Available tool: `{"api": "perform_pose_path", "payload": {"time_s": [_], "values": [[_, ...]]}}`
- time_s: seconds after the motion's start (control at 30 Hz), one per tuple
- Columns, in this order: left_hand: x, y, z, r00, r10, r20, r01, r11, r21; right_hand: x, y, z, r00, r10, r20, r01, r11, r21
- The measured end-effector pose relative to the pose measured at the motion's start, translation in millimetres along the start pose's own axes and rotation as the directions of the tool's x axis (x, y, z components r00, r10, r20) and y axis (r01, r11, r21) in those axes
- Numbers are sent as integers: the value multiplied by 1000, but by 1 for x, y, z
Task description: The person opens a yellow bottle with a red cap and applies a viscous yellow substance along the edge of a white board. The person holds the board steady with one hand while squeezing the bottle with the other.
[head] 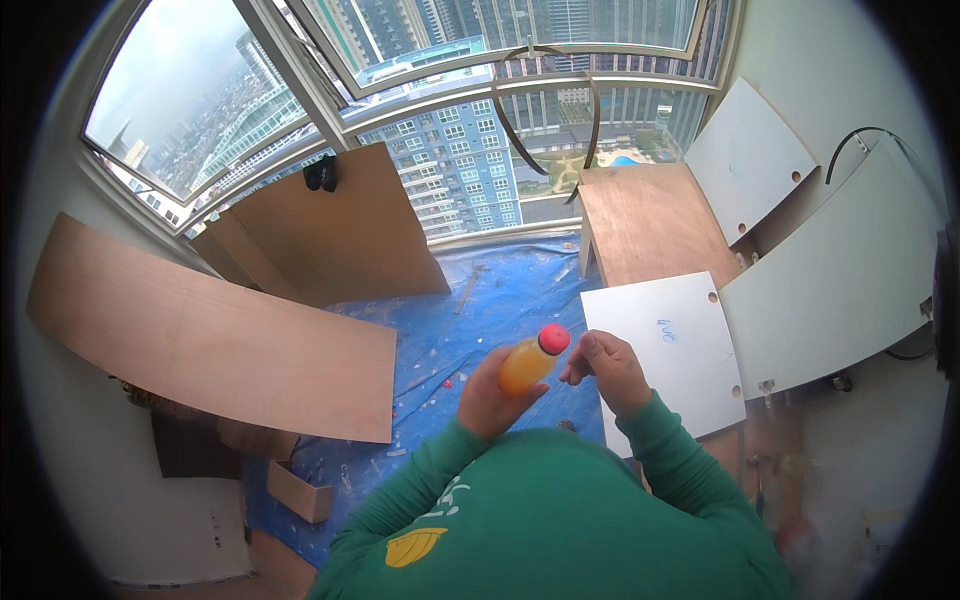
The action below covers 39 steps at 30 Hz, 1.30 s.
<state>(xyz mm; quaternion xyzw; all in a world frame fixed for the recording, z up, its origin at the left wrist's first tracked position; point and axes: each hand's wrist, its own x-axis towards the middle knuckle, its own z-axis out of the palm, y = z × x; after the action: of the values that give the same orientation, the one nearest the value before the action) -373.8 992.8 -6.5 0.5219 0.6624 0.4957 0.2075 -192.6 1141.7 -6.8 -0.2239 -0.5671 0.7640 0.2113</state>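
A small clear bottle of yellow-orange liquid point(526, 366) with a red cap point(554, 339) is gripped in my left hand point(487, 396), tilted up to the right. Just right of the cap is my right hand point(611, 367), apart from the bottle, its fingers curled and its thumb raised. Nothing shows in that hand, though part of its palm is hidden. Behind my right hand lies a white panel point(667, 330) with round holes near its edge and handwriting in blue. Below both hands, a blue plastic sheet point(480, 322) covers the floor.
To the left, a long plywood board point(225, 337) stands out over the sheet, near a small open box point(298, 491). A brown board point(330, 232) leans at the window. At right are a plywood-topped cabinet point(652, 214) and white panels point(750, 165). Dark edging strip point(596, 120) hangs by the glass.
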Motion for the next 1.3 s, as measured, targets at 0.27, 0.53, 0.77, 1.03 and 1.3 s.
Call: {"api": "perform_pose_path", "payload": {"time_s": [0.27, 0.53, 0.77, 1.03, 1.3], "values": [[98, 8, 77, 919, 111, 378, -55, 986, -157, -13, -66, -43, 900, -428, -89, 416, 901, -123], [176, -14, 133, 713, 170, 680, 100, 935, -340, 1, -70, -74, 712, -568, -412, 303, 779, -549], [265, -36, 165, 554, 266, 789, 66, 931, -360, 62, -71, -100, 375, -777, -506, -74, 519, -851], [324, -50, 197, 406, 436, 803, 116, 847, -518, 109, -96, -78, 127, -693, -710, -101, 703, -704], [312, -29, 208, 190, 568, 800, 81, 803, -590, 87, -109, -26, 24, -340, -940, 156, 930, -332]]}}
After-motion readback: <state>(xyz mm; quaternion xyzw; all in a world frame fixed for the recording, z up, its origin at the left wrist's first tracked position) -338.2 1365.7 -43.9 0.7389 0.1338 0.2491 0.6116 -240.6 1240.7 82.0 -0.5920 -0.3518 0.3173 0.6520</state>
